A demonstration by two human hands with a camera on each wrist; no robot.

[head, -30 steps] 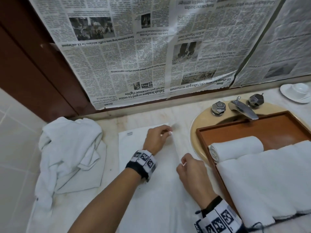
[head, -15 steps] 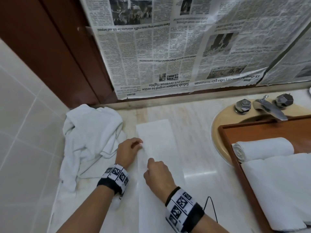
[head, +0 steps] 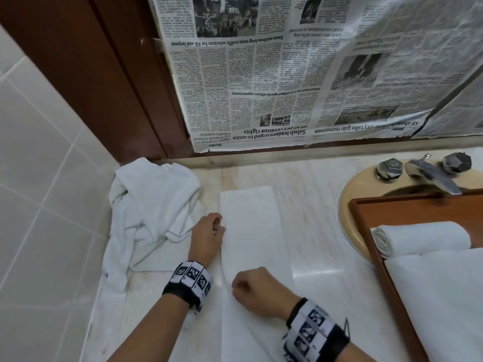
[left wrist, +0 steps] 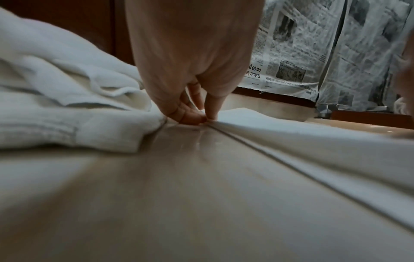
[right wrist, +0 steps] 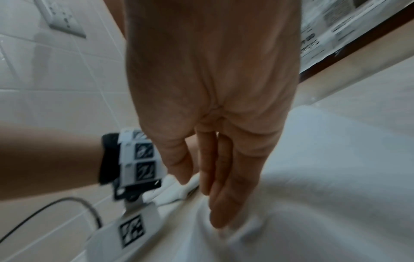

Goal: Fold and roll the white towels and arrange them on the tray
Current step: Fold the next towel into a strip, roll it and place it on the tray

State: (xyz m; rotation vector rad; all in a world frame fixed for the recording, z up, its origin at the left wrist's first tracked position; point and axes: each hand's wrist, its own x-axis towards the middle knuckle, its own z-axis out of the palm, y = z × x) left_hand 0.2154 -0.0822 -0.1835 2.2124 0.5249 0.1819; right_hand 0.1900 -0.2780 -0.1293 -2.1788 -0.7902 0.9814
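1. Right now the left hand (head: 207, 237) pinches the left long edge of the folded white towel strip (head: 251, 231), thumb and fingertips (left wrist: 197, 118) closed on it at the counter; probably to keep the layered edges lined up.
2. Right hand (head: 254, 290) sits nearer the body on the same strip, fingers curled in the head view; the wrist view is blurred, fingers (right wrist: 221, 203) lie on the cloth, so a real grip can't be confirmed. Likely pinning or squaring the edge.
3. Strip lies flat on the pale marble counter (head: 308, 205), running away from the body, not yet rolled; that layout suits rolling from the near end.
4. Crumpled white towel pile (head: 151, 212) sits just left of the left hand, touching distance, presumably waiting its turn.
5. Brown wooden tray (head: 366, 226) rests over the beige sink basin (head: 347, 194) on the right, holding one rolled white towel (head: 420, 237) and a larger flat white cloth (head: 439, 296); within reach for placing finished rolls.
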